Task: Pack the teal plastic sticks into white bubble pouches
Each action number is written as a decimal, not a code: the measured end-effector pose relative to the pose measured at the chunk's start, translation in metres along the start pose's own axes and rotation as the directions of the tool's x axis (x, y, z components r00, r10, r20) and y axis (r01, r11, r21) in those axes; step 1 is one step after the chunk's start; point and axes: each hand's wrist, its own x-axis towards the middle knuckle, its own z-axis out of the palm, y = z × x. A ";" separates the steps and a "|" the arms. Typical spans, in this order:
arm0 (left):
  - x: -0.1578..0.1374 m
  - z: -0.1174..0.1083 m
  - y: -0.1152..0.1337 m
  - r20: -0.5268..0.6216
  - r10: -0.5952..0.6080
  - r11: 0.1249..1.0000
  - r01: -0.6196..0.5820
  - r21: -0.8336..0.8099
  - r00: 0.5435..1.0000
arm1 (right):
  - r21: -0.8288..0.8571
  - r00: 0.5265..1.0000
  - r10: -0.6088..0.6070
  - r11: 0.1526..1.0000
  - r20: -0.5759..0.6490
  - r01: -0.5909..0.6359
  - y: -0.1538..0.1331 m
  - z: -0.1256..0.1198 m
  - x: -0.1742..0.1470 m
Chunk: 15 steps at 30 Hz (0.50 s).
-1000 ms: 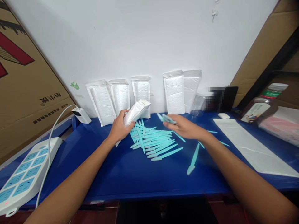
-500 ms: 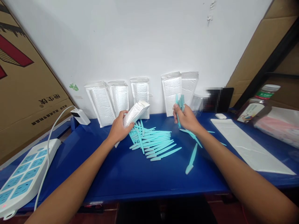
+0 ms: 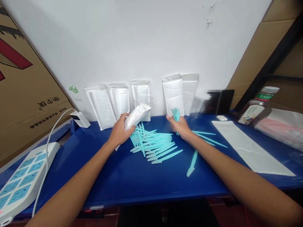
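My left hand (image 3: 120, 130) is closed round a white padded envelope (image 3: 137, 116), which it holds tilted above the table. Close to it lies a heap of turquoise eyebrow razors (image 3: 158, 143), fanned out with most handles pointing right. In my right hand (image 3: 180, 125) is an upright bunch of the same razors (image 3: 175, 114), the fingers wrapped round it just above the table. A single razor (image 3: 192, 165) lies apart, partly under my right forearm, and a few more (image 3: 209, 138) lie beyond that forearm.
Several padded envelopes (image 3: 100, 105) lean against the wall. A flat white envelope (image 3: 248, 146) lies at the right, near a bottle (image 3: 258, 104) and a clear cup (image 3: 197, 107). At the left are a power strip (image 3: 26, 179), a white charger (image 3: 80, 119) and a cardboard box (image 3: 35, 82).
My right hand has moved down and slightly left with its bunch of razors, towards the table. My left hand keeps the envelope in nearly the same place.
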 end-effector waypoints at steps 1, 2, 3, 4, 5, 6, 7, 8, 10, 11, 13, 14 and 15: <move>0.000 0.000 0.000 0.008 0.001 1.000 -0.001 0.008 1.000 | -0.046 1.000 0.006 0.999 0.011 -0.006 -0.001 0.000 0.000; -0.001 0.000 0.001 0.018 0.007 1.000 -0.007 0.018 1.000 | -0.105 1.000 -0.013 0.994 0.026 0.015 -0.004 -0.002 -0.001; -0.001 -0.001 0.001 0.031 0.017 0.999 -0.018 0.028 0.999 | -0.167 0.997 -0.060 0.984 0.048 0.067 -0.008 -0.004 -0.001; -0.002 -0.001 0.002 0.047 0.034 0.999 -0.036 0.036 0.998 | -0.219 0.989 -0.129 0.965 0.074 0.142 -0.013 -0.007 -0.002; -0.003 -0.001 0.003 0.068 0.058 0.997 -0.060 0.040 0.996 | -0.255 0.974 -0.197 0.942 0.109 0.219 -0.019 -0.012 -0.004; -0.004 -0.001 0.005 0.090 0.084 0.995 -0.088 0.038 0.992 | -0.273 0.957 -0.253 0.919 0.144 0.284 -0.026 -0.017 -0.006; -0.006 -0.001 0.006 0.115 0.110 0.993 -0.115 0.034 0.987 | -0.284 0.943 -0.285 0.903 0.169 0.324 -0.034 -0.022 -0.008; -0.007 -0.001 0.008 0.138 0.133 0.990 -0.138 0.028 0.981 | -0.303 0.936 -0.297 0.889 0.191 0.344 -0.041 -0.026 -0.011; -0.011 0.001 0.013 0.180 0.166 0.985 -0.172 0.020 0.970 | -0.400 0.929 -0.296 0.841 0.221 0.363 -0.054 -0.033 -0.017; -0.012 0.002 0.015 0.196 0.178 0.982 -0.185 0.020 0.964 | -0.473 0.925 -0.293 0.797 0.241 0.376 -0.059 -0.034 -0.020; -0.015 0.004 0.018 0.225 0.207 0.976 -0.215 0.014 0.952 | -0.621 0.908 -0.303 0.663 0.288 0.418 -0.067 -0.033 -0.027; -0.016 0.005 0.018 0.236 0.225 0.972 -0.233 0.008 0.946 | -0.678 0.895 -0.314 0.586 0.317 0.445 -0.070 -0.031 -0.030; -0.017 0.006 0.019 0.244 0.243 0.968 -0.251 0.000 0.939 | -0.719 0.881 -0.326 0.513 0.343 0.469 -0.073 -0.029 -0.032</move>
